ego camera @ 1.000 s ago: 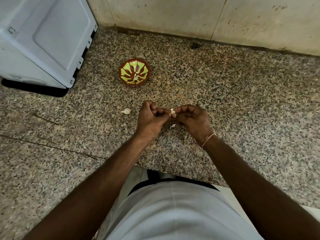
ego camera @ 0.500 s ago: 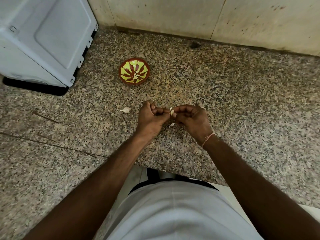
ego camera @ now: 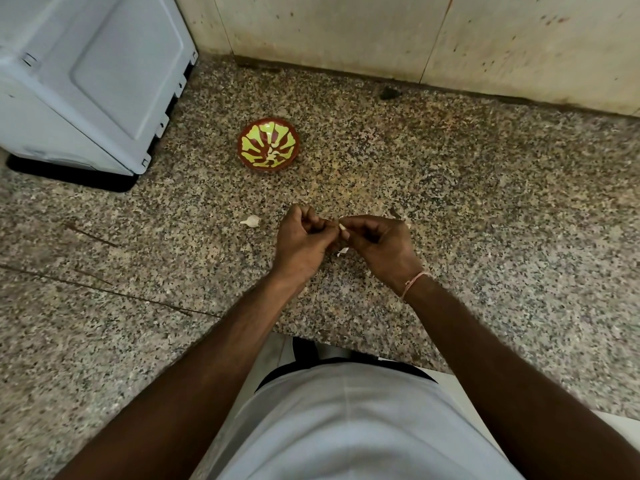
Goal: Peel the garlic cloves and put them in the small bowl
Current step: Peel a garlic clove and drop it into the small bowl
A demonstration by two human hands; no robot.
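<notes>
Left hand: my left hand (ego camera: 300, 241) is curled tight, fingertips pinching one end of the garlic clove (ego camera: 343, 231); that grip is pressed onto the clove, not spread.
Right hand: my right hand (ego camera: 379, 244) is curled too, thumb and forefinger nipping the clove's other end, a thread bracelet (ego camera: 414, 281) on the wrist.
Clove in hand: held just above the counter (ego camera: 485, 216), between both sets of fingertips, only a pale sliver showing; I cannot tell how much skin is on it.
Spare clove: a second clove (ego camera: 251, 221) lies on the counter, unpeeled by the look of it, just left of my left hand, apart from it.
Peel: a scrap of papery skin (ego camera: 343, 251) lies on the counter under my hands.
Small bowl: the small bowl (ego camera: 268, 145), red with a yellow pattern, sits well beyond my hands, near the grey appliance (ego camera: 93, 74); something pale lies in its middle, too small to name.
Handling: I'd reckon the clove light, firm and a bit slick once bare, the skin thin and brittle. Best hold is on the blunt root end, peeling from the tip with a fingernail.
Risk: squeeze too hard and it could shoot out of the pinch.
</notes>
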